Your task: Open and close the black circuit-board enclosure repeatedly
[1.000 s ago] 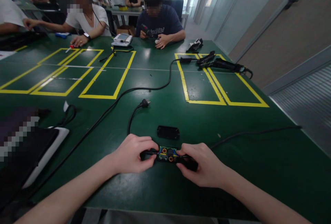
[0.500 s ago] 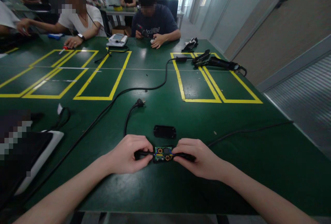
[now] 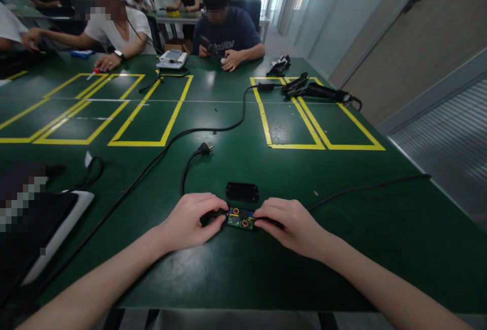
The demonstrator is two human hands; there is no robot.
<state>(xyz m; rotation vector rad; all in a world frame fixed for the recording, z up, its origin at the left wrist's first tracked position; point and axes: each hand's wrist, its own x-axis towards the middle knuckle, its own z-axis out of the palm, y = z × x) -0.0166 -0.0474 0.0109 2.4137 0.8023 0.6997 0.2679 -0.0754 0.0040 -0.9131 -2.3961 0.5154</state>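
Between my hands is a small green circuit board (image 3: 241, 220) with two copper-wound rings and coloured wires at its ends. My left hand (image 3: 198, 220) pinches the black power cable (image 3: 213, 215) at the board's left end. On the other side, my right hand (image 3: 286, 226) is closed on the black cable (image 3: 274, 222) that leads off to the right. The board tilts a little, its left end farther from me. Just beyond it lies a black plastic case half (image 3: 242, 192), apart from both hands. A plug (image 3: 205, 149) rests past my left hand, its cord running back toward that hand.
A long black cord (image 3: 190, 131) crosses the green table (image 3: 342, 249) to a black handheld appliance (image 3: 319, 91) at the far right. Dark and white items (image 3: 49, 228) lie at left. Yellow tape (image 3: 137, 143) marks rectangles. Across the table sit other people (image 3: 232, 30).
Both hands have shifted slightly away from me with the board. The board has turned from nearly level to tilted, its left end now farther away. The case half stays put.
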